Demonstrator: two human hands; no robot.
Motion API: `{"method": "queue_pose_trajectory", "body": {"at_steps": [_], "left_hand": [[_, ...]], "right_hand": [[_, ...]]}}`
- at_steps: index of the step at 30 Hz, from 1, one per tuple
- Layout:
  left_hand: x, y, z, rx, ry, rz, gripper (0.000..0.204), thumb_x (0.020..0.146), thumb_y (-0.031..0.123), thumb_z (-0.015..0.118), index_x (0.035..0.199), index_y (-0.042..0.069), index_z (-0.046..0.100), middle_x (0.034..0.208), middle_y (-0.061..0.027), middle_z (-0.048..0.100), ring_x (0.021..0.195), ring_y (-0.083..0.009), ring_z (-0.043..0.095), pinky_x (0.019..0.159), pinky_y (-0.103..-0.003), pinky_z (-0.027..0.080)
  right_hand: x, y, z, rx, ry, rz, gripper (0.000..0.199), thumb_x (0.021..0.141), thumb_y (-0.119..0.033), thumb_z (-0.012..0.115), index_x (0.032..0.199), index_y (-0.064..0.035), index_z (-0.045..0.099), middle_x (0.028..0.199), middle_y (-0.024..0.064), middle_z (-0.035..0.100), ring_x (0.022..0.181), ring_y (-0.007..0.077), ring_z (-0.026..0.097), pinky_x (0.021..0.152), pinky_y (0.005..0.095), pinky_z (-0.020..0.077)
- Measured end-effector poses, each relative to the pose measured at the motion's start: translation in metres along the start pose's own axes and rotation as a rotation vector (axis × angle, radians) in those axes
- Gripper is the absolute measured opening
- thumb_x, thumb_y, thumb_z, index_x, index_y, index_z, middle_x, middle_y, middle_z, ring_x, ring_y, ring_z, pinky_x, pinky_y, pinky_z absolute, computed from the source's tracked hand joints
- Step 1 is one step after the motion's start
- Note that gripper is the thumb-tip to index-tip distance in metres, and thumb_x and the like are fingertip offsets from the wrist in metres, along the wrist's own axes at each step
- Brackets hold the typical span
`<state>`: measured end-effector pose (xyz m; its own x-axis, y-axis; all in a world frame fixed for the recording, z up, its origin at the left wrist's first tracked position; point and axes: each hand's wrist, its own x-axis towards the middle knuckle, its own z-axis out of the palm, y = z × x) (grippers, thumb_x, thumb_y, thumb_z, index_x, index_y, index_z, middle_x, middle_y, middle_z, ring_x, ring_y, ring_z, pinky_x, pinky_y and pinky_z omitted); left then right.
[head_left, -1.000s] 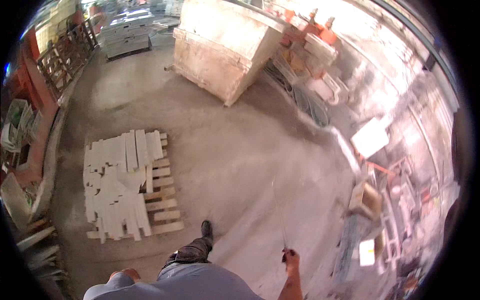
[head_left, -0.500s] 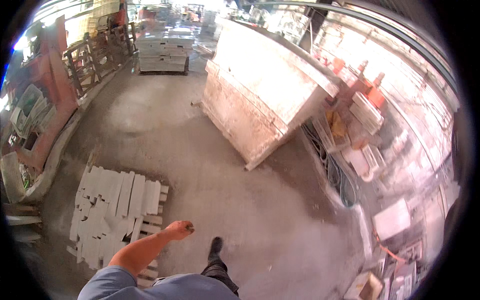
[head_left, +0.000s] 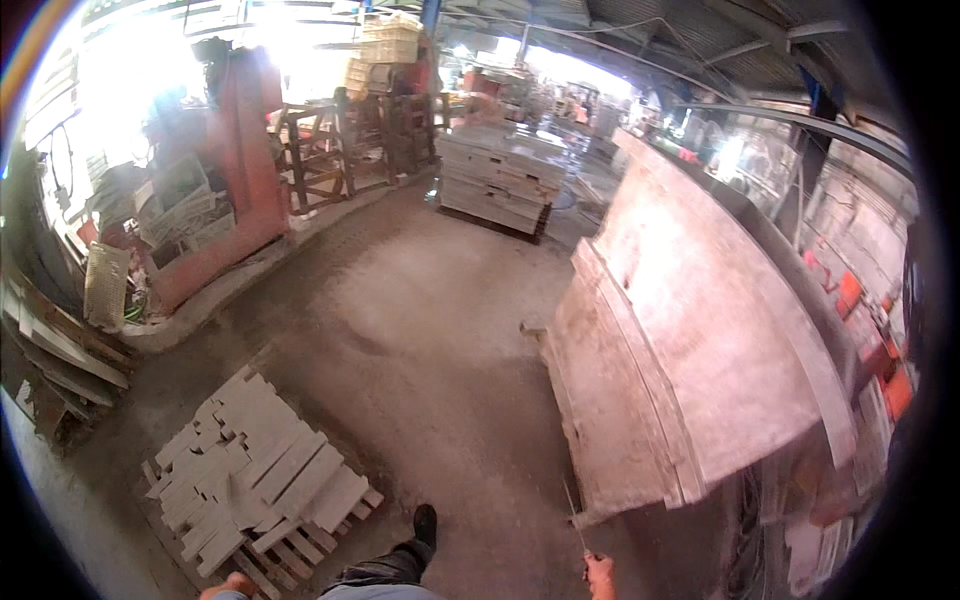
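At the bottom edge, right of the middle, my right hand (head_left: 599, 577) is closed around the end of a thin, straight, rod-like tool (head_left: 574, 515). The tool points up and forward, close to the lower corner of a big pale bin-like box (head_left: 640, 420); its exact kind is too small to make out. Low on the left, only a bit of my left hand or forearm (head_left: 232, 584) shows beside my blue-grey sleeve, with the fingers hidden. Just beyond it lies a wooden pallet (head_left: 290, 555) stacked with pale, flat strips of stone or board (head_left: 270, 465).
A taller stack of grey slabs (head_left: 495, 180) stands farther ahead. To the left are a red machine frame (head_left: 250, 150), wooden racks (head_left: 335, 150) and leaning boards (head_left: 70, 350). My dark shoe (head_left: 426, 525) is on the dusty concrete floor (head_left: 420, 300).
My view has turned left and lifted, so the bin and slabs sit farther right. My left arm has dropped back to the lower edge. My right hand with the rod-like tool has come into view.
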<state>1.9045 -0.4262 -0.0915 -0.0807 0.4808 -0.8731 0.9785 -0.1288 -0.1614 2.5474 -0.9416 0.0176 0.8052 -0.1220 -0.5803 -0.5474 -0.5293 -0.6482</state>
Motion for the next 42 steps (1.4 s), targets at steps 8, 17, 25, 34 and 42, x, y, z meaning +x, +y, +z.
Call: {"method": "queue_pose_trajectory", "body": {"at_steps": [8,17,25,34,42], "left_hand": [[0.05,0.297,-0.103,0.22,-0.086,0.384,0.051,0.087,0.05,0.055,0.111,0.006,0.066,0.112,-0.0191,0.066,0.104,-0.0363,0.061,0.09,-0.045,0.047],[-0.064,0.755,-0.492,-0.471,0.294,0.682,0.037,0.088,0.034,0.059,0.113,0.007,0.066,0.107,-0.0188,0.067,0.102,-0.0326,0.064,0.085,-0.044,0.05],[0.072,0.826,-0.525,-0.154,0.242,0.504,0.05,0.082,0.046,0.06,0.105,0.003,0.07,0.104,-0.0218,0.068,0.104,-0.0367,0.063,0.089,-0.045,0.049],[0.175,0.937,-0.63,-0.054,-0.126,0.068,0.043,0.087,0.04,0.055,0.101,0.003,0.07,0.106,-0.0211,0.068,0.102,-0.0373,0.064,0.086,-0.046,0.05],[0.311,1.275,-0.926,0.414,0.205,0.567,0.039,0.088,0.034,0.052,0.104,0.002,0.068,0.103,-0.0218,0.068,0.101,-0.0392,0.063,0.086,-0.047,0.05]], "right_hand": [[0.084,-0.212,0.193,0.238,-0.386,-0.115,0.035,0.09,-0.043,0.066,0.069,-0.0148,0.061,0.056,0.0,0.055,0.042,0.0142,0.046,0.041,0.035,0.036],[0.226,-0.496,0.272,-0.257,-0.152,-0.596,0.038,0.088,-0.038,0.067,0.104,-0.0035,0.071,0.095,0.0247,0.069,0.091,0.0356,0.066,0.081,0.0422,0.0507],[0.472,-0.762,0.372,0.292,-0.267,-0.704,0.02,0.089,-0.015,0.066,0.082,0.0037,0.065,0.065,0.0032,0.062,0.059,0.0112,0.055,0.055,0.03,0.0453],[0.639,-1.037,0.461,0.28,-0.204,-0.793,0.025,0.098,-0.023,0.055,0.1,-0.0009,0.067,0.075,0.0076,0.066,0.07,0.0146,0.063,0.062,0.0299,0.0504],[0.84,-1.138,0.466,0.146,0.166,-0.672,0.025,0.098,-0.018,0.054,0.111,-0.001,0.067,0.08,0.0082,0.067,0.071,0.0173,0.064,0.065,0.0337,0.0509]]}}
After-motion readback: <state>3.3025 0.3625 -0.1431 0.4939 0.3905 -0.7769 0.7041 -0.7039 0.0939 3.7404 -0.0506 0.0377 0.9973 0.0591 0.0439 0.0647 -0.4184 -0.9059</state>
